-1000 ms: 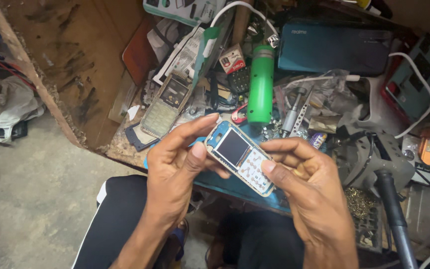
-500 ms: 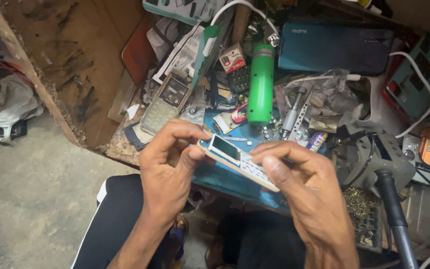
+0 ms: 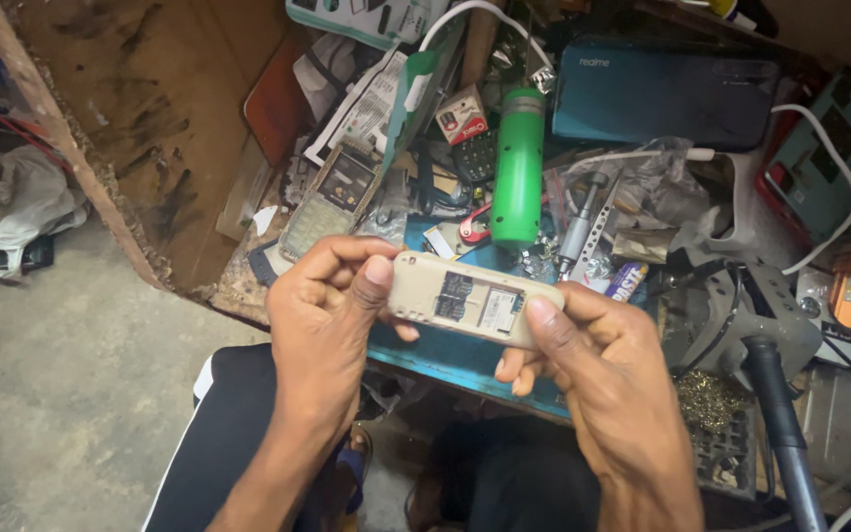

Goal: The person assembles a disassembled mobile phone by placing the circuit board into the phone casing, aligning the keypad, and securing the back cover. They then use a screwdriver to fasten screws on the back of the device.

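Phone body (image 3: 473,300) gripped between both hands above the front edge of the cluttered workbench (image 3: 465,363), back side up, cover off, battery bay bare with circuit board and card slots showing inside the beige shell. Left hand (image 3: 322,315) clamped on the left end, thumb pressed flat on the top edge, fingers curled underneath. Right hand (image 3: 593,365) pinching the right end, thumb on the corner, remaining fingers folded below. Just behind, lying on the bench: green cylindrical cell (image 3: 518,167) pointing away, keypad phone (image 3: 332,197) face up to its left, screwdriver (image 3: 580,225) with a metal shaft to its right beside a crumpled clear plastic bag (image 3: 642,187). Further back, dark teal smartphone (image 3: 664,94) lying flat, white cable (image 3: 465,15) looping over it. Far right, red-rimmed tray (image 3: 819,148) holding a teal device, white lead draped across it. Lower right, metal stand (image 3: 751,325) with a black handle, brass wire wool heaped in the grid basket (image 3: 711,414) beneath. Bare concrete floor (image 3: 51,394) on the left, white cloth bundle (image 3: 2,207) dumped there.
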